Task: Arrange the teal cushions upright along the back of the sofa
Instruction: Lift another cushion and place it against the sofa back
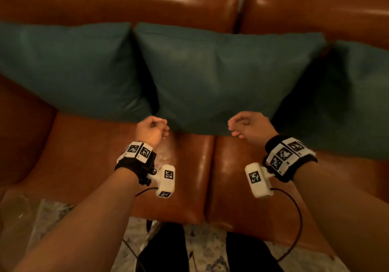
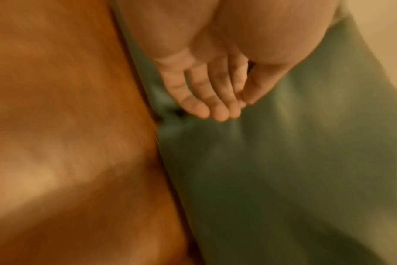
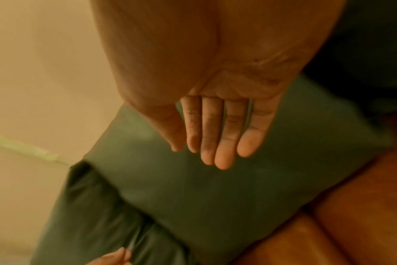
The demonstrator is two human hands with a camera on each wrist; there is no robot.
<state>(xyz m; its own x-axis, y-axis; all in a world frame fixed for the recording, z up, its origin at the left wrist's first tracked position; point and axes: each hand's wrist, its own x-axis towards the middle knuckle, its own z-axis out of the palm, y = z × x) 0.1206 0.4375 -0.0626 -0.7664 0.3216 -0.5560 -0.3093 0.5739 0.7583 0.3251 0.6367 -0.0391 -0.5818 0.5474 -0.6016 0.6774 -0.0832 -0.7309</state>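
Note:
Three teal cushions stand upright in a row against the brown leather sofa back [image 1: 126, 0]: a left cushion [image 1: 69, 69], a middle cushion [image 1: 221, 78] and a right cushion [image 1: 347, 103]. My left hand [image 1: 153, 129] and right hand [image 1: 246, 124] hover in front of the middle cushion's bottom edge, at its two lower corners. Neither hand holds anything. In the left wrist view the left hand [image 2: 215, 100] has relaxed fingers lying close to the middle cushion [image 2: 283, 179]. In the right wrist view the right hand [image 3: 215, 139] has straight fingers over the same cushion [image 3: 215, 197].
The leather seat cushions [image 1: 84, 166] lie bare in front of the teal row, with a seam between them. A patterned rug [image 1: 210, 248] and my black-clad legs [image 1: 166, 248] are below the sofa's front edge. Thin black cables [image 1: 299, 225] hang from the wrist cameras.

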